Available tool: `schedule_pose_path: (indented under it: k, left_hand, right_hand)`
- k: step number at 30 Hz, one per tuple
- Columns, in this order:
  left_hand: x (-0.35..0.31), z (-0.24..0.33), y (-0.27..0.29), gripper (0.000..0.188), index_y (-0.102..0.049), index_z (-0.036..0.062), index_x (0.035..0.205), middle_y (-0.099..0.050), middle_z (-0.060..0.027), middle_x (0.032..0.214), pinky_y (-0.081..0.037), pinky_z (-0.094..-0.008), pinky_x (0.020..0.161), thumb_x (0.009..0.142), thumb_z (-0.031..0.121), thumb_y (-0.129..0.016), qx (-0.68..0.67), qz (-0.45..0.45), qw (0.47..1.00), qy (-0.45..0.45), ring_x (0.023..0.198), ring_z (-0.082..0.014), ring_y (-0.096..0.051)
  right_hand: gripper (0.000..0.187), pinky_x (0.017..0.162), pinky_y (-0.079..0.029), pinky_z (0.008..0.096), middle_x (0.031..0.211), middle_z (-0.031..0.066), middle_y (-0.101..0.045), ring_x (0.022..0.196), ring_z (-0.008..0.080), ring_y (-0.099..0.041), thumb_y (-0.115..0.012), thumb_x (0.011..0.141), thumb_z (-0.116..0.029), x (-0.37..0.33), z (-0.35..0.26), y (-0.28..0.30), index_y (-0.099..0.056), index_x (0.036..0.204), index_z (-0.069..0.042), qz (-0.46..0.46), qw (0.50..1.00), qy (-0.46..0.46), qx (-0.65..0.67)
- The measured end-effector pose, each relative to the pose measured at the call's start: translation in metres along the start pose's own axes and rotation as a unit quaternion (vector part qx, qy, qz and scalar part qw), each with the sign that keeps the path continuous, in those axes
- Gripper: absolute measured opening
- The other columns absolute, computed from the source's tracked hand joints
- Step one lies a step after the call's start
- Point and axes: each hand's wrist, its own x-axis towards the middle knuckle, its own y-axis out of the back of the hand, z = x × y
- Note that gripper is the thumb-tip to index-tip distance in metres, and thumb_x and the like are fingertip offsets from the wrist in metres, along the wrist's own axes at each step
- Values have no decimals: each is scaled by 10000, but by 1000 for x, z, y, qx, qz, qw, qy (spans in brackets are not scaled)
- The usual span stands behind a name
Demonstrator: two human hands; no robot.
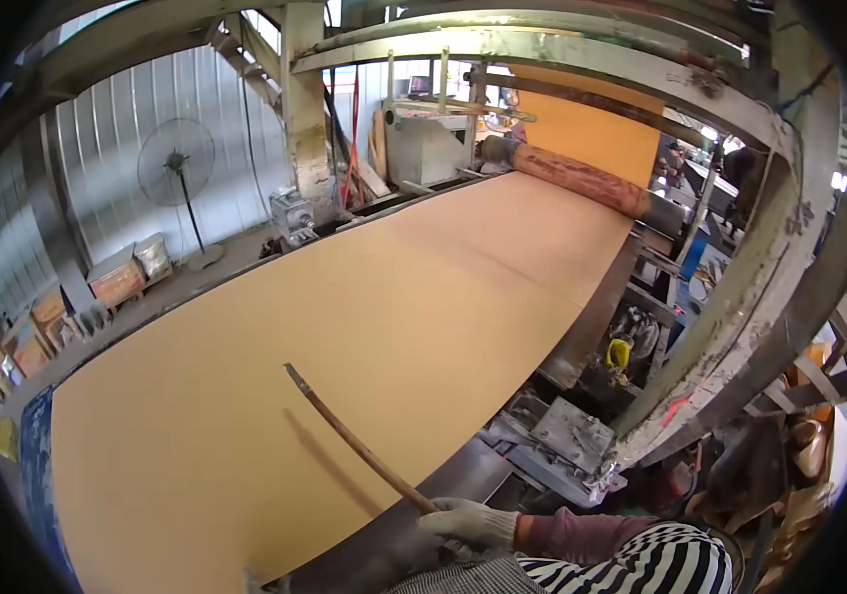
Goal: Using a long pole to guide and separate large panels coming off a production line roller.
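My right hand (468, 523), in a pale work glove, is closed around the near end of a long, slightly curved wooden stick (356, 443). The stick slants up and to the left over a broad tan sheet (344, 327). Its far tip has a darker, greyish end, and its shadow falls on the sheet to the left, so the tip appears raised off the surface. The sheet runs from the lower left toward a roller (582, 181) with a mottled reddish-brown surface at the back. My left hand does not show.
A thick machine beam (715, 346) rises on the right, beside a metal bracket (574, 436) and a yellow object (619, 353). An orange sheet (587, 119) hangs behind the roller. On the left stand a fan (178, 160) and several boxes (116, 280) along a corrugated wall.
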Motion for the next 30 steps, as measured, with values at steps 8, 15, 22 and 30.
schedule_pose_path:
  k: [8,15,22,30]
  left_hand:
    - [32,-13,34,345,-648,34,1143,-676,-164,1010,-588,-388,775,916,293,-625,50,-24,984,171,922,-283,-658]
    - [57,-40,-10,340,-651,30,1137,-679,-160,996,-589,-383,762,918,287,-619,77,89,983,140,902,-281,-661]
    - [67,-48,-40,335,-654,26,1132,-682,-156,982,-590,-378,749,919,282,-614,77,201,969,119,881,-280,-663]
    - [97,-59,-46,330,-657,22,1126,-686,-151,966,-592,-372,734,921,275,-607,82,271,950,129,858,-278,-666]
  right_hand:
    - [356,653,-483,231,794,-13,-562,703,67,-554,-638,914,-360,32,-47,58,-589,1124,-76,53,992,-27,-114]
    - [600,550,-455,246,784,-3,-581,610,83,-534,-520,978,-394,100,-100,145,-392,1472,-78,136,956,30,-257]
    - [607,560,-510,327,750,67,-617,626,172,-600,-475,973,-362,247,-243,224,-299,1537,-222,195,911,18,-364]
    - [515,931,-478,490,1112,234,-669,1060,435,-622,-391,965,-397,569,-393,244,-394,1466,-278,359,713,190,-572]
